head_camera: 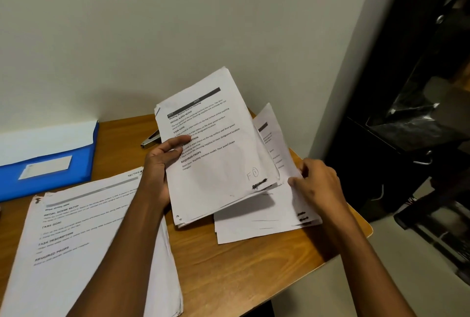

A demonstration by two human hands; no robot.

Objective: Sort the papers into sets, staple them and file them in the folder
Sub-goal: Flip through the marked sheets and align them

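A plain pale wall (pixel 178 24) is filling the view from 9 to 1 o'clock. A wooden table (pixel 254 265) is standing against it, its rounded corner pointing to 4 o'clock. Dark shelving (pixel 419 113) is standing at 3 o'clock, and light floor (pixel 381 291) is showing at 5 o'clock.

held printed sheets (pixel 216 153), blue folder (pixel 48 164) left
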